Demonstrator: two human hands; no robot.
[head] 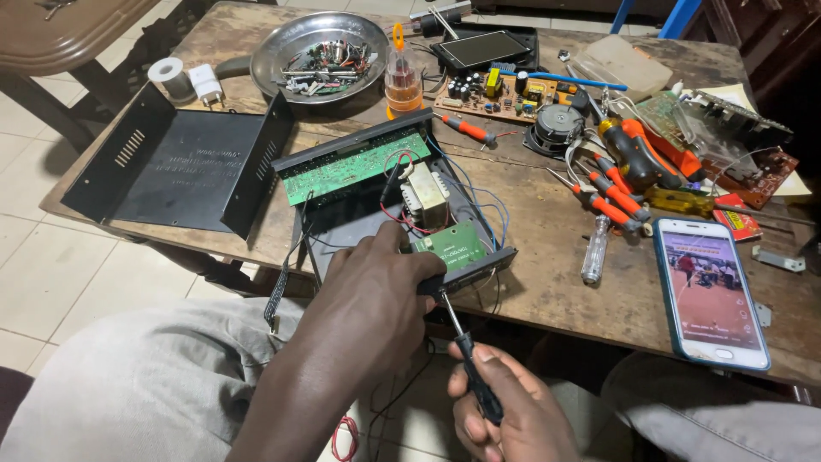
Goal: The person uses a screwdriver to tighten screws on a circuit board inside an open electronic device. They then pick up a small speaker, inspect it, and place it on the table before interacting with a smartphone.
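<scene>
Right hand [505, 419]: nearest the camera, at 6 o'clock, fingers clamped round the dark handle of a screwdriver [466, 359].
Screwdriver: shaft slants up toward 11 o'clock; its tip meets the near edge of the open chassis [376, 227] just below the left hand's fingers.
Left hand [372, 304]: above and at 10 o'clock of the right hand, fingers curled over the near rim of the chassis, gripping it at the bench [556, 282] edge.
Open chassis: lies at the near edge of the bench, centre of view, its cover off; a small green board [457, 244] sits at its near right corner, just beside the left hand's fingertips.
Transformer [425, 195]: inside the chassis, at 12 o'clock of the left hand, with red, black and blue wires round it.
Long green board [355, 167]: stands tilted along the far wall of the chassis.
Black cover [184, 162]: lies upturned at 9 o'clock of the chassis, just beside it.
Phone [710, 291]: lit screen up, at 3 o'clock, near the bench edge.
Orange screwdrivers [616, 192]: a cluster at 2 o'clock, between the chassis and the phone.
Metal bowl [321, 56]: far side, at 12 o'clock, full of small parts.
Orange jar [403, 81]: just right of the bowl.
</scene>
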